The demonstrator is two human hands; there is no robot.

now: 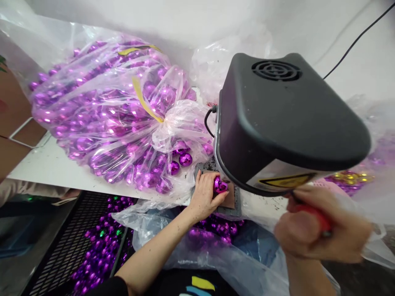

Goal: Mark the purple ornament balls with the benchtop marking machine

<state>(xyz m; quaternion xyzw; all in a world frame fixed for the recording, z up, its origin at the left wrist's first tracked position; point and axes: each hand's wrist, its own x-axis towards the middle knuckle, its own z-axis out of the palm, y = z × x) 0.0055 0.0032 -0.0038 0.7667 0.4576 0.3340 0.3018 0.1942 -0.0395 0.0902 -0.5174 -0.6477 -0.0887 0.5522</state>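
My left hand (pixel 204 192) has its thumb and fingers round a shiny purple faceted ball (pixel 220 185). It rests at the metal base plate (pixel 237 201) under a black machine head (pixel 296 111) with a vent on top. A brown pad (pixel 228 200) lies on that plate. My right hand (pixel 336 224), a little blurred, is closed round a red handle (pixel 317 214) at the front right of the machine. A few loose purple balls (pixel 185 159) sit just beyond my left hand. The machine head hides whatever is directly beneath it.
A large tied clear bag (pixel 101 107) of purple balls fills the left of the white table (pixel 33 168). Below stands a black mesh crate (pixel 58 234) with small purple and green balls. An open plastic bag (pixel 197 259) with purple balls hangs before me. A cable (pixel 354 43) runs behind.
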